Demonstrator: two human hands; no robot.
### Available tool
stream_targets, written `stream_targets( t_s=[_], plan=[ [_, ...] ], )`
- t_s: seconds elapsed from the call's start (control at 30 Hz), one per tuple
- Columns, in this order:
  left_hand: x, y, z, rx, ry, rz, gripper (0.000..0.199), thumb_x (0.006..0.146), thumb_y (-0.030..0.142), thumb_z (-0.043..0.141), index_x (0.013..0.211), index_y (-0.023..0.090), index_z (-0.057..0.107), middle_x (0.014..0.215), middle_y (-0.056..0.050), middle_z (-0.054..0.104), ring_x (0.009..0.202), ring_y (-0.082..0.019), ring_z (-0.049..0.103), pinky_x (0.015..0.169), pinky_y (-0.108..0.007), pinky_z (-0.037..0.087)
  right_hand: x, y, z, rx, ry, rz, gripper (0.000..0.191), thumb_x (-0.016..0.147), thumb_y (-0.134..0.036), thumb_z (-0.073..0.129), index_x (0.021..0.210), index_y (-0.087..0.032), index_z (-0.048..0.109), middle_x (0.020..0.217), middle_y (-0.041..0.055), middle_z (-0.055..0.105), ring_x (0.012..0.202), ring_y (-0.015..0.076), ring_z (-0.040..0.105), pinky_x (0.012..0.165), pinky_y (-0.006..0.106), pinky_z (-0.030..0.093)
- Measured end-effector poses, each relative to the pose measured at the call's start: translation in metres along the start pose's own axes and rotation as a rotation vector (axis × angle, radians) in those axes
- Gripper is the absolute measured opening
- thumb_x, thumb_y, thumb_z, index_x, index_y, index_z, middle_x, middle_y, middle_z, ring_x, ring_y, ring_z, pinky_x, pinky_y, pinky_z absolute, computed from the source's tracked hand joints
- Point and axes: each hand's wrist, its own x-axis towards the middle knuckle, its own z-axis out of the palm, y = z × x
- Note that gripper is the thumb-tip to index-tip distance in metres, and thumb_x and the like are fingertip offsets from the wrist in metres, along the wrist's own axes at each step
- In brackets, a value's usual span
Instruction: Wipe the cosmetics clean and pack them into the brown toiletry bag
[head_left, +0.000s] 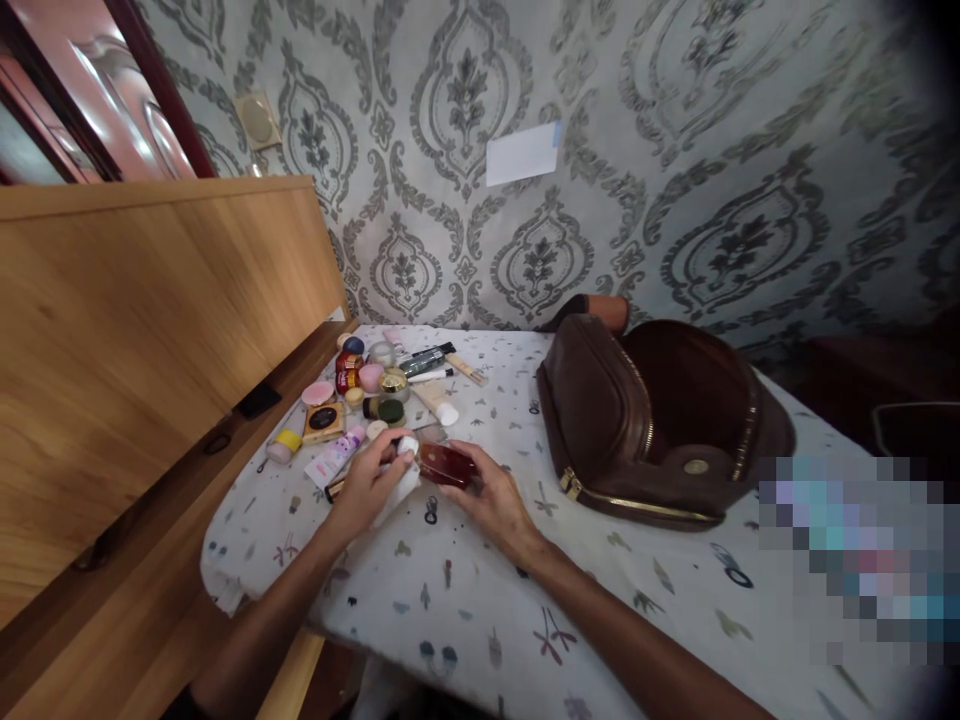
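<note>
A dark red bottle (445, 466) lies across in front of me, its base end gripped by my right hand (496, 500). At its other end, my left hand (373, 478) has its fingers closed round a white cap (407, 446). Something white (399, 496), perhaps a tissue or cloth, is under the fingers of my left hand. Just beyond the hands is a cluster of cosmetics, among them a pink-and-white tube (335, 458), a square compact (323, 420) and a beige tube with a white cap (436, 404). On the right stands an open brown leather bag (600, 400).
The table has a patterned white cloth (450, 600). A wooden panel (165, 350) rises along the left side. Patterned wallpaper with a white paper (523, 154) stands behind. A yellow-capped jar (285, 445) sits near the table's left edge. A blurred patch covers the far right.
</note>
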Motion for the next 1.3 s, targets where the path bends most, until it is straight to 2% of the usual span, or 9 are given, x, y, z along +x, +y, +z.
stream_targets(
  t_s=[0.37, 0.53, 0.63, 0.77, 0.9, 0.97, 1.03, 1.17, 1.3],
  plan=[
    [0.012, 0.0, 0.003, 0.274, 0.008, 0.087, 0.027, 0.095, 0.038, 0.045, 0.109, 0.023, 0.062, 0.073, 0.0, 0.058, 0.071, -0.019, 0.053, 0.067, -0.029, 0.037, 0.003, -0.004, -0.006, -0.235, 0.0, -0.08, 0.044, 0.078, -0.016, 0.069, 0.121, -0.023, 0.062, 0.118, 0.0089, 0.069, 0.11, 0.0263, 0.066, 0.099, 0.044, 0.052],
    [0.012, -0.006, -0.005, 0.206, 0.104, 0.091, 0.022, 0.094, 0.037, 0.047, 0.102, 0.023, 0.063, 0.07, 0.001, 0.057, 0.067, -0.017, 0.054, 0.064, -0.027, 0.039, 0.004, -0.004, -0.005, -0.326, -0.053, -0.125, 0.037, 0.081, -0.016, 0.068, 0.117, -0.024, 0.064, 0.114, 0.0085, 0.068, 0.11, 0.0277, 0.063, 0.1, 0.047, 0.051],
    [0.02, -0.011, -0.019, 0.17, 0.235, 0.089, 0.025, 0.093, 0.04, 0.048, 0.094, 0.021, 0.064, 0.076, 0.0, 0.064, 0.069, -0.016, 0.058, 0.063, -0.025, 0.042, 0.003, 0.002, -0.003, -0.351, -0.055, -0.107, 0.038, 0.082, -0.016, 0.066, 0.119, -0.024, 0.063, 0.121, 0.0098, 0.065, 0.115, 0.0285, 0.061, 0.104, 0.049, 0.05],
    [0.033, -0.022, -0.05, 0.218, 0.444, 0.103, 0.028, 0.092, 0.041, 0.048, 0.087, 0.019, 0.065, 0.081, -0.002, 0.067, 0.075, -0.018, 0.06, 0.067, -0.026, 0.045, 0.002, 0.007, -0.002, -0.395, -0.047, -0.056, 0.042, 0.082, -0.018, 0.065, 0.124, -0.023, 0.062, 0.134, 0.0122, 0.058, 0.124, 0.0296, 0.057, 0.108, 0.049, 0.047],
    [0.037, -0.035, -0.085, 0.303, 0.624, 0.096, 0.032, 0.095, 0.042, 0.042, 0.089, 0.018, 0.063, 0.079, -0.001, 0.063, 0.074, -0.018, 0.057, 0.067, -0.027, 0.044, 0.002, 0.007, -0.003, -0.395, -0.045, -0.055, 0.041, 0.082, -0.019, 0.064, 0.123, -0.025, 0.063, 0.134, 0.0111, 0.058, 0.126, 0.0293, 0.057, 0.108, 0.049, 0.048],
    [0.034, -0.043, -0.095, 0.365, 0.663, 0.106, 0.034, 0.096, 0.043, 0.04, 0.091, 0.017, 0.062, 0.081, -0.003, 0.061, 0.077, -0.019, 0.057, 0.071, -0.029, 0.044, 0.002, 0.007, -0.003, -0.394, -0.056, -0.058, 0.04, 0.083, -0.02, 0.064, 0.123, -0.024, 0.064, 0.133, 0.0117, 0.058, 0.125, 0.0292, 0.057, 0.109, 0.049, 0.047],
    [0.03, -0.055, -0.099, 0.437, 0.635, 0.125, 0.034, 0.095, 0.043, 0.043, 0.095, 0.017, 0.064, 0.088, -0.006, 0.063, 0.085, -0.022, 0.058, 0.079, -0.033, 0.046, 0.002, 0.006, -0.003, -0.397, -0.066, -0.057, 0.039, 0.084, -0.022, 0.064, 0.123, -0.022, 0.063, 0.132, 0.0126, 0.058, 0.124, 0.0293, 0.057, 0.109, 0.049, 0.046],
    [0.023, -0.082, -0.09, 0.561, 0.473, 0.16, 0.027, 0.086, 0.036, 0.056, 0.104, 0.019, 0.069, 0.106, -0.011, 0.066, 0.102, -0.028, 0.057, 0.094, -0.043, 0.045, 0.001, 0.007, -0.002, -0.39, -0.069, -0.048, 0.039, 0.085, -0.021, 0.062, 0.124, -0.022, 0.063, 0.131, 0.012, 0.058, 0.126, 0.029, 0.055, 0.109, 0.049, 0.046],
    [0.023, -0.1, -0.086, 0.615, 0.417, 0.178, 0.029, 0.087, 0.026, 0.049, 0.106, 0.019, 0.069, 0.112, -0.013, 0.065, 0.104, -0.029, 0.057, 0.096, -0.045, 0.045, 0.001, 0.006, -0.002, -0.392, -0.076, -0.027, 0.042, 0.084, -0.02, 0.063, 0.125, -0.022, 0.063, 0.131, 0.0119, 0.058, 0.125, 0.0291, 0.055, 0.109, 0.048, 0.046]
  ],
)
